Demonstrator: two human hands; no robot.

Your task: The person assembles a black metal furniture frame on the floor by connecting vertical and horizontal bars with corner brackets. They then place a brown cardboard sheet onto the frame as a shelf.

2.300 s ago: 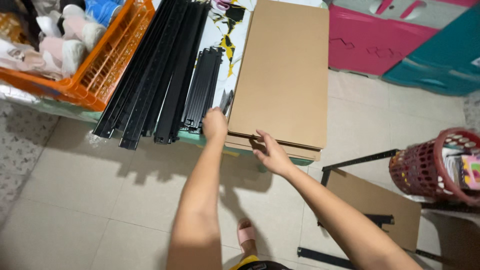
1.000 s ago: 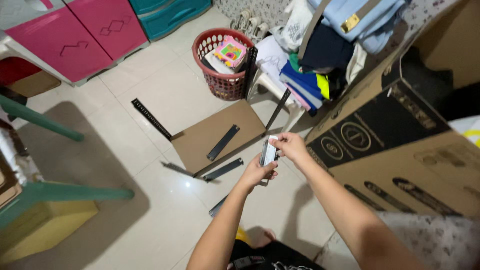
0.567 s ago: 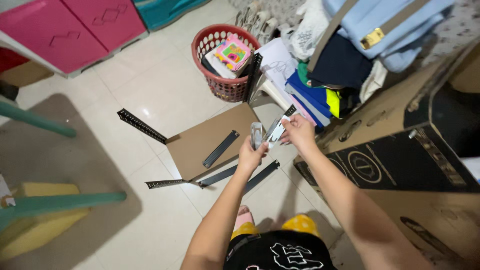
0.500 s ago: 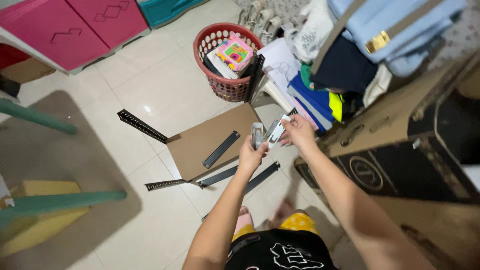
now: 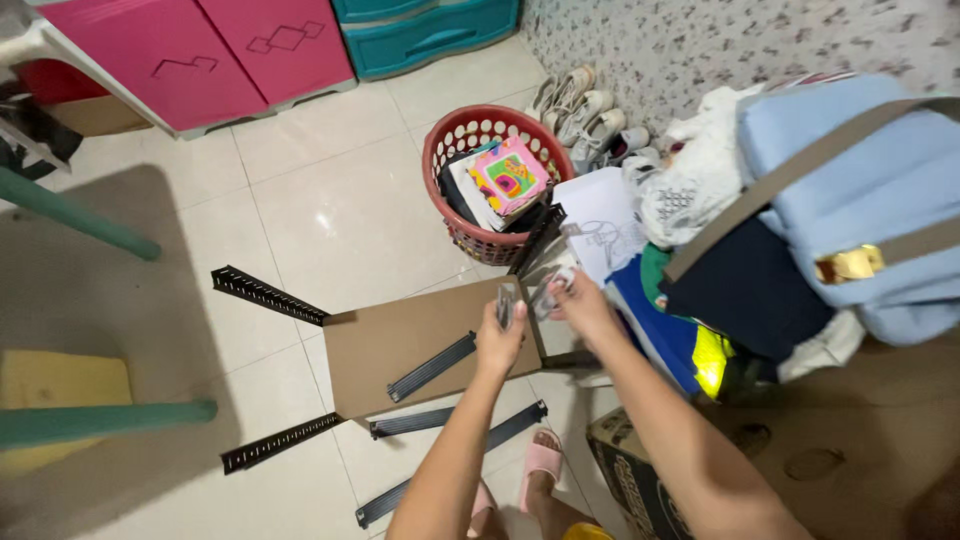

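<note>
My left hand grips a small clear plastic packet upright above the floor. My right hand pinches the packet's other end with its fingertips. Its contents are blurred. Below the hands a brown board lies flat on the tiles with a black slotted metal rail on top of it. More black rails lie around the board: one at its upper left, one at its lower left, and two near my feet.
A red basket of books stands just beyond the board, with shoes behind it. A light blue backpack and piled clothes fill the right. A cardboard box is by my right leg. Pink drawers and green table legs are on the left.
I have turned from the table of boards and rails to the floor. Both hands now hold the small packet, lower and closer over the brown board.
</note>
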